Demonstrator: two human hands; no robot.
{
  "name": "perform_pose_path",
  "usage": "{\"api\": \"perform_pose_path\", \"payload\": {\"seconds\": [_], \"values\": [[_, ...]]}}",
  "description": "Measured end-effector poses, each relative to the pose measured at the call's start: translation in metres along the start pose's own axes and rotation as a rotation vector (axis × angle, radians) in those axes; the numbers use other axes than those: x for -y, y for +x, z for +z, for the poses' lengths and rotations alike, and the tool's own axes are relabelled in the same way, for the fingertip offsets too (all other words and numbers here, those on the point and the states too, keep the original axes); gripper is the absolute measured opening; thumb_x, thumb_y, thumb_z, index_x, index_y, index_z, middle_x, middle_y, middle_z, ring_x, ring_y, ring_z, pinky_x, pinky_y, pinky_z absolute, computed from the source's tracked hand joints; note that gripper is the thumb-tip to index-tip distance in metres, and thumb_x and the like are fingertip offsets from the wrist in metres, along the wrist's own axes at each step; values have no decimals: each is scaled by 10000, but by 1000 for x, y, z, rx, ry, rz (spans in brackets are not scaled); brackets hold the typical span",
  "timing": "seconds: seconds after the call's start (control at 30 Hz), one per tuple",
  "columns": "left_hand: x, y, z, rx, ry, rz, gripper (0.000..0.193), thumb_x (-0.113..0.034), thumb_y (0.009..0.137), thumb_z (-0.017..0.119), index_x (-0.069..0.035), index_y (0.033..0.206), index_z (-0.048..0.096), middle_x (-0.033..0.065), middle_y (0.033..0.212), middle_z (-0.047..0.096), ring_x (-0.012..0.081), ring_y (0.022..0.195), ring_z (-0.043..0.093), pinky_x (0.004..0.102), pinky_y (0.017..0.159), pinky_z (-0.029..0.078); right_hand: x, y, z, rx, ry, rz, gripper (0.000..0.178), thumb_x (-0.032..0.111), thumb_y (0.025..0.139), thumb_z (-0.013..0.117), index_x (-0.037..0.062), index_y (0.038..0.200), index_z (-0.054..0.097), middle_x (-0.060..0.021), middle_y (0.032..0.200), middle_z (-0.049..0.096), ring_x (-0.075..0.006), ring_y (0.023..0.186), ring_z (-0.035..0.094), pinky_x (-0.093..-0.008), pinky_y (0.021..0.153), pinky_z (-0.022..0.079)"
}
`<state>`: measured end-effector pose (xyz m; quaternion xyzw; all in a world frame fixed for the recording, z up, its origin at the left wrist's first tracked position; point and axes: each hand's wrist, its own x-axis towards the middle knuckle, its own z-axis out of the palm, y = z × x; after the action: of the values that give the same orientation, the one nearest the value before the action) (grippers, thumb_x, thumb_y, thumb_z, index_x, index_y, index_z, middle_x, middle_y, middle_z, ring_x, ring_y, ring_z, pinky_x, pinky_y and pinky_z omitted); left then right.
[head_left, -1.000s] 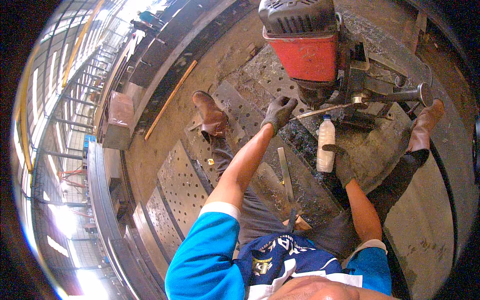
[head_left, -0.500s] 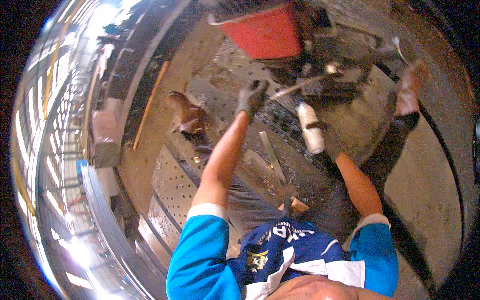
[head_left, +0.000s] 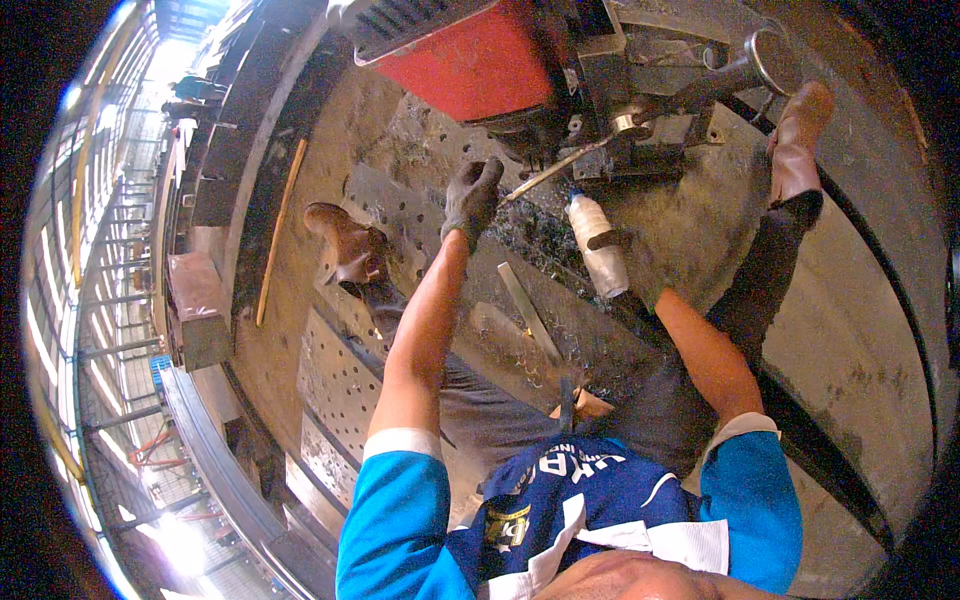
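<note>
My right hand, in a dark glove, is wrapped around a clear plastic bottle of whitish liquid. The bottle tilts, its blue-tipped end pointing toward the machine. My left hand, also in a dark glove, is closed at the near end of a slim metal lever. Whether its fingers grip the lever is hidden. That lever runs to a round hub on a machine with a red housing, which looks like a portable drill. Beneath the machine lies a dark steel plate with drilled holes and metal shavings.
A flat metal strip lies between my legs, near a dark-handled tool. My boots flank the work. A black cable curves along the right. At left are a wooden stick and a block.
The view has shifted, so the machine and both hands appear farther left, and blur has cleared. The bottle stays in my right hand; my left hand remains beside the lever's end.
</note>
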<state>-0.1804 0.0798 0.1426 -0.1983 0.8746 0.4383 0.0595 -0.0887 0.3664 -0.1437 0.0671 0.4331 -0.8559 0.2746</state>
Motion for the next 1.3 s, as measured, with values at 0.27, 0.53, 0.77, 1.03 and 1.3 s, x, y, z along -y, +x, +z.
{"api": "perform_pose_path", "payload": {"seconds": [0.27,0.53,0.77,1.03,1.3], "values": [[27,12,-1,-14,-46,15,530,-464,947,672,21,1156,715,129,956,747,195,792,684,360,726,524,19,-9,26,39,-170,19,378,282,1069,474,18,1225,695,-106,1069,730,-267,898,707,-391,804,613],[17,11,6,-9,-50,58,501,-457,954,667,3,1143,723,115,916,739,178,756,669,352,692,520,18,-9,19,69,-113,5,422,329,1070,464,11,1236,685,-122,1077,727,-283,899,715,-407,790,622],[24,12,5,-14,-31,36,515,-469,954,664,-1,1159,724,123,940,749,187,764,686,354,706,529,7,7,17,474,233,-67,461,371,1071,456,6,1246,677,-136,1084,724,-297,900,723,-422,778,629],[7,11,13,38,22,52,554,-469,945,672,-4,1245,705,144,1030,765,209,823,711,365,746,543,-8,26,-9,491,378,-101,465,397,1069,458,30,1236,691,-130,1048,725,-277,855,719,-405,752,632],[25,-1,4,-6,-109,41,502,-445,977,640,5,1184,716,166,1105,760,233,964,705,372,862,536,38,-21,49,82,-396,-64,390,323,1098,429,79,1276,675,-90,1112,708,-241,932,688,-386,879,606]]}}
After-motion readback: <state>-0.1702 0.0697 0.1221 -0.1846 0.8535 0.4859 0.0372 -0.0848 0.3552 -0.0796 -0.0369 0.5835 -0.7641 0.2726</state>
